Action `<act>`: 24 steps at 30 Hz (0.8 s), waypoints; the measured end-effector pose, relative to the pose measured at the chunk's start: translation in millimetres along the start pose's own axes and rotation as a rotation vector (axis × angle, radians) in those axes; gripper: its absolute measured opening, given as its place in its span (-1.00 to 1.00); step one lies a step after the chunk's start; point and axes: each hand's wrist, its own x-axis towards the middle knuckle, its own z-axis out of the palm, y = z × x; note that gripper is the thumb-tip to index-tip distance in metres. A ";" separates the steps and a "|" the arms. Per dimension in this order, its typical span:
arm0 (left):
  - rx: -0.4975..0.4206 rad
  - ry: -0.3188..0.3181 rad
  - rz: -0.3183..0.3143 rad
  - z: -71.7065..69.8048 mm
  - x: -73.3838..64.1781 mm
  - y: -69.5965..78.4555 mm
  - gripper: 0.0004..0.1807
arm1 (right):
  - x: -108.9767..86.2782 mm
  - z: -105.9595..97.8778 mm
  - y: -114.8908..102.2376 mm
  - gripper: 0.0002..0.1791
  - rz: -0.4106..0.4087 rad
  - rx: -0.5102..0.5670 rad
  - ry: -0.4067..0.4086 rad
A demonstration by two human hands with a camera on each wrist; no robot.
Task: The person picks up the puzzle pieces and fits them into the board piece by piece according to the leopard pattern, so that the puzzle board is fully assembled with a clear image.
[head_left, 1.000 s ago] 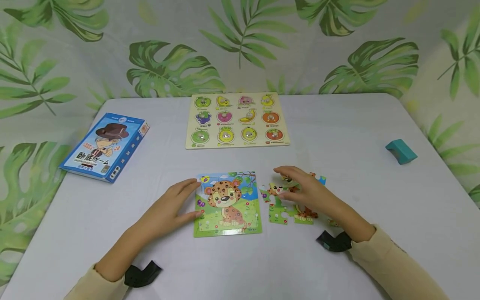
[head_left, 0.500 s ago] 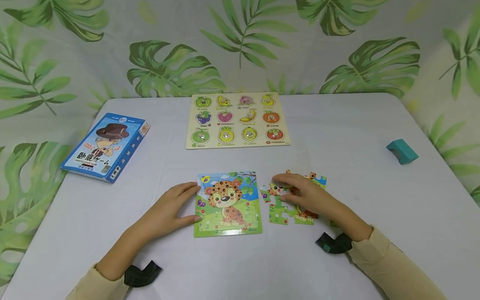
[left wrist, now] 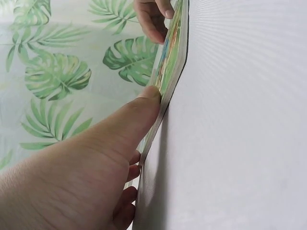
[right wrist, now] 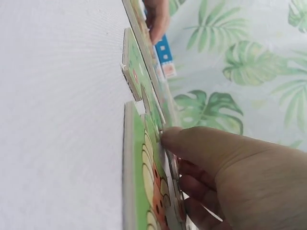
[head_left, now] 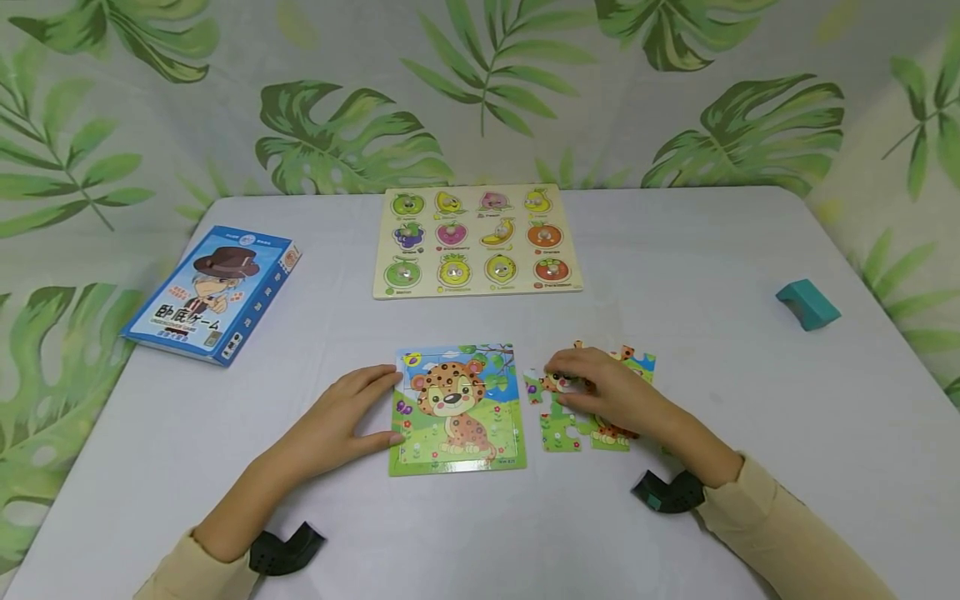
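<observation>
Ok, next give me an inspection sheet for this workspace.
Surface: white tabletop.
Job's things: leopard puzzle board lying flat; loose pieces to its right, partly hidden by the right hand.
Clutter: fruit board behind, blue box far left, teal block far right.
Hands: left hand touches the puzzle board's left edge; right hand at the loose pieces, fingers curled, pinch unconfirmed.
Cables: nothing seen.
Surroundings: leaf-print cloth behind the table.
</observation>
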 end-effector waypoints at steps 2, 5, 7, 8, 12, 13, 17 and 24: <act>0.001 0.001 -0.001 0.0 0.0 0.2 -0.14 | -0.2 -0.6 -0.7 -0.58 -0.002 -0.001 0.009; 0.003 0.002 -0.001 -0.1 -0.2 0.4 -0.13 | 0.2 -1.5 -2.7 -0.57 -0.005 0.011 0.029; 0.003 0.003 -0.001 -0.2 -0.4 0.5 -0.13 | 0.6 -2.2 -4.6 -0.57 -0.013 0.018 0.049; 0.001 0.003 -0.001 -0.2 -0.4 0.4 -0.13 | 1.2 -2.7 -6.3 -0.57 -0.021 0.018 0.064; -0.002 -0.004 -0.002 -0.2 -0.5 -0.4 -0.12 | 5.2 -5.4 -19.0 -0.57 -0.091 0.022 0.145; -0.006 -0.008 -0.003 -0.3 -0.5 -0.7 -0.11 | 6.8 -5.8 -23.9 -0.57 -0.116 0.034 0.164; -0.015 -0.021 0.003 -0.6 -1.4 -1.7 -0.06 | 15.4 -3.7 -43.9 -0.56 -0.220 0.081 0.216; -0.039 -0.056 0.010 -0.3 -2.9 -2.8 0.03 | 36.0 17.3 -72.3 -0.55 -0.293 0.120 0.195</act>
